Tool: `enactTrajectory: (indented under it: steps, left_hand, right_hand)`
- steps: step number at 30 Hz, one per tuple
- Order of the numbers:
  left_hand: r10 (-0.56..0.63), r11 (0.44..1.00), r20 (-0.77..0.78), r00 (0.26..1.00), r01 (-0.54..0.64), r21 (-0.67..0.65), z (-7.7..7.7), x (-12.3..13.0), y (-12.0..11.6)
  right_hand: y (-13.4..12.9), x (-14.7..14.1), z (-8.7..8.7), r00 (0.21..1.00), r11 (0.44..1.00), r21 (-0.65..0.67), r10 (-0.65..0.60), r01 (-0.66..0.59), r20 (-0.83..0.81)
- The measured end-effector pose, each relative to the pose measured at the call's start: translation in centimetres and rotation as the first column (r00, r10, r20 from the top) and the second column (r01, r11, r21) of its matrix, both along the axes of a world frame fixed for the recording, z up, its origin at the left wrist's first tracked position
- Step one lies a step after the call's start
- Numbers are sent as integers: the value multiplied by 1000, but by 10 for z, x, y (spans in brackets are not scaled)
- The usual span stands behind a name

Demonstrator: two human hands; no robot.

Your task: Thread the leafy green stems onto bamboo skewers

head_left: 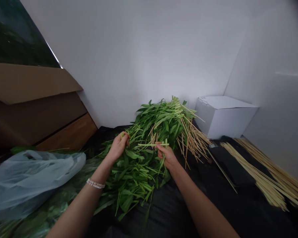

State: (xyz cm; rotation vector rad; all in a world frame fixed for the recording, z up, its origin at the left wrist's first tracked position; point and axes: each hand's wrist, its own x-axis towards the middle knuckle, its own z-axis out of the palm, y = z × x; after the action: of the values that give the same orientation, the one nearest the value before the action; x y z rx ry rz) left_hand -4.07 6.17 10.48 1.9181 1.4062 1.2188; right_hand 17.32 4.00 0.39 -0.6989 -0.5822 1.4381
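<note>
My right hand (166, 154) is closed on a few pale green stems (149, 144), one lying crosswise and others hanging down below the fingers. To its left my left hand (119, 145) is curled shut, with a bit of green showing at the fingertips; it seems to pinch a leafy green stem. Under both hands spreads a loose pile of leafy greens (134, 178). Behind them stands a heap of bundled greens (164, 115), their cut ends up, with thin tan sticks (192, 138) poking out at the right.
At the left are a cloudy plastic bag (32, 181) and a cardboard box (34, 89). A white box (225, 114) stands at the back right. A dark flat object (232, 167) and long pale strips (255, 175) lie on the black sheet (178, 211).
</note>
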Motion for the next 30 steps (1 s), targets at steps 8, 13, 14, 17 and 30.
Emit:
enactTrajectory:
  steps: [8,13,14,17,30]
  left_hand:
    - [-103,963,-612,784,233,136,-9,21,-14]
    - [-114,950,-790,602,299,91,-17,20,-15]
    - [-106,950,-806,582,300,91,-18,20,-16]
    - [-75,952,-831,552,287,104,-22,19,-17]
    - [43,997,-273,961,-59,-51,-43,20,-2]
  right_hand:
    - [-3,-3,0,993,995,71,59,-67,107]
    - [-5,-5,1,987,994,83,61,-74,147]
    - [-5,-6,2,987,994,81,58,-71,149]
    - [-6,-6,4,990,995,79,49,-60,133]
    - [-9,-17,0,993,995,59,76,-81,93]
